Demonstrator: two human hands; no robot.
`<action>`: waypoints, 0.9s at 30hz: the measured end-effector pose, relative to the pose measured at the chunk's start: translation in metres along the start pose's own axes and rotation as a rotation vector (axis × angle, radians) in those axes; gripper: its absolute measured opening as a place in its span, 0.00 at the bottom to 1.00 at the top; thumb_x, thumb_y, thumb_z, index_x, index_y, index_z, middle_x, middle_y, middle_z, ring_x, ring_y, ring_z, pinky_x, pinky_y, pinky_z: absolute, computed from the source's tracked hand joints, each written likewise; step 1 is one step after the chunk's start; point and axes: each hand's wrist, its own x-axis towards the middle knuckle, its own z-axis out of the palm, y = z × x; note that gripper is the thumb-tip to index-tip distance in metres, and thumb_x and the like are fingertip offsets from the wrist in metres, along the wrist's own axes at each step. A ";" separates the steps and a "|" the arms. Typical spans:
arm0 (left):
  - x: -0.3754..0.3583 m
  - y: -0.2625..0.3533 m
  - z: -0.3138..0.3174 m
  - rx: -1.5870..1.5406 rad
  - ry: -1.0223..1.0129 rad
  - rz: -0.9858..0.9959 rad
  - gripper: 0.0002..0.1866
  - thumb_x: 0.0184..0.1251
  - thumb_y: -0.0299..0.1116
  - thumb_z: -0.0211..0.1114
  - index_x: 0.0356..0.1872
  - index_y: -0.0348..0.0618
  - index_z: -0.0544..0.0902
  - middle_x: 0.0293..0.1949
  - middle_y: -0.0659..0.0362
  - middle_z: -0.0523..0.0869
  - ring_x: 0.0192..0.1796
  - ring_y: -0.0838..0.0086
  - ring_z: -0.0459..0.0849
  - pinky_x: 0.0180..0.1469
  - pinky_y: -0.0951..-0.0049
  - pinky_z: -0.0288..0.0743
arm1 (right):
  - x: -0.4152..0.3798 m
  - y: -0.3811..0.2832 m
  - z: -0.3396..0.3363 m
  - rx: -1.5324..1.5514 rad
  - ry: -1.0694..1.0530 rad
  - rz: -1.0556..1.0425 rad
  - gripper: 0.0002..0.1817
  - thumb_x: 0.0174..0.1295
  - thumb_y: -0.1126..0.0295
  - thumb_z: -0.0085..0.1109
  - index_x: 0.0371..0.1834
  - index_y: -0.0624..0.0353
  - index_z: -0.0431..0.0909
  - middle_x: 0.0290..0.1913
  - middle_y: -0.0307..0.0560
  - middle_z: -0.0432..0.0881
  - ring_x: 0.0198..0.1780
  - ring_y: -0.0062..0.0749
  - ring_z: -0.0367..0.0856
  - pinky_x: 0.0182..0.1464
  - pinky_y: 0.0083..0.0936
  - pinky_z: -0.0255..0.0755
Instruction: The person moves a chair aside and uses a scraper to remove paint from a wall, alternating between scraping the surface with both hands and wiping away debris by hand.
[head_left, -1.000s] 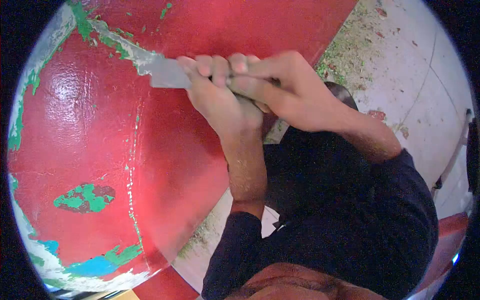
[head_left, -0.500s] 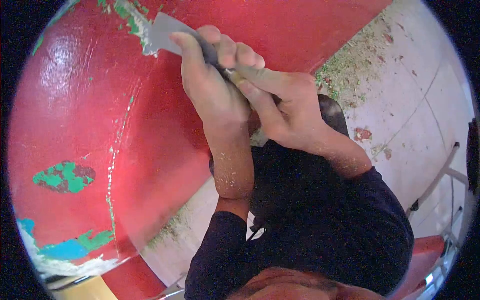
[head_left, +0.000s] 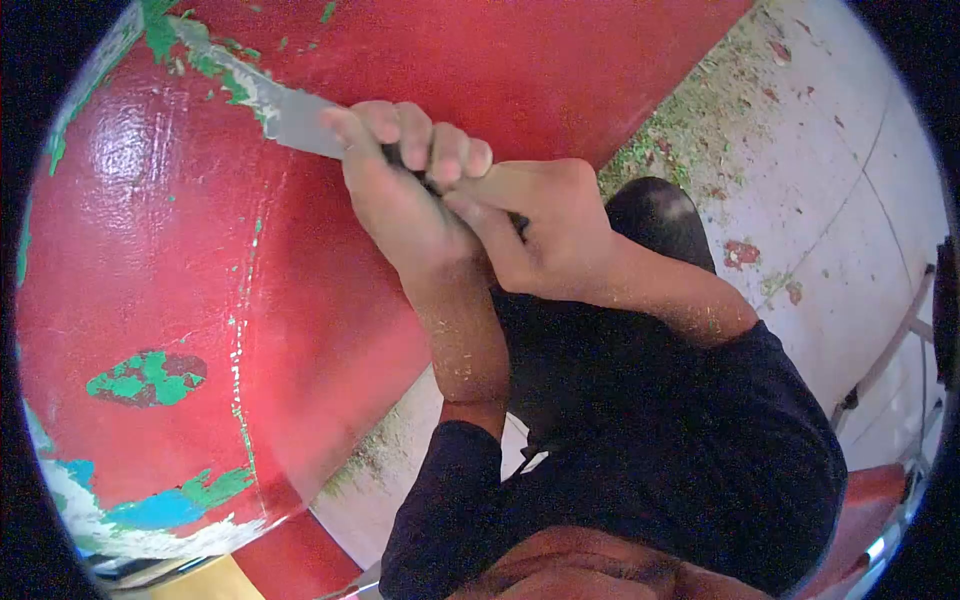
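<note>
Both my hands grip one scraper (head_left: 303,122) with a flat grey metal blade and a dark handle. My left hand (head_left: 405,180) wraps round the handle near the blade, its thumb along the blade's base. Behind it, my right hand (head_left: 545,225) closes round the rear of the handle, which the fingers mostly hide. The blade's edge meets a stripped whitish and green strip (head_left: 235,75) on the red painted surface (head_left: 330,250). Dust specks both forearms.
Lower left, the red surface has a green patch (head_left: 148,378) and a blue patch (head_left: 160,508). Paint flakes (head_left: 690,135) litter the pale tiled floor (head_left: 820,190) at the right. Metal legs (head_left: 890,350) stand at the far right.
Both hands and the scraper have moved left and slightly down in view, with the blade still at the stripped strip. The view of the surface has shifted a little.
</note>
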 end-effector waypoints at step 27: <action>0.015 0.033 0.002 0.066 -0.039 -0.103 0.25 0.73 0.54 0.43 0.20 0.48 0.63 0.14 0.64 0.61 0.13 0.73 0.68 0.16 0.67 0.69 | 0.009 -0.009 0.031 0.083 0.203 -0.090 0.09 0.52 0.75 0.56 0.37 0.59 0.81 0.21 0.56 0.76 0.22 0.48 0.79 0.24 0.36 0.74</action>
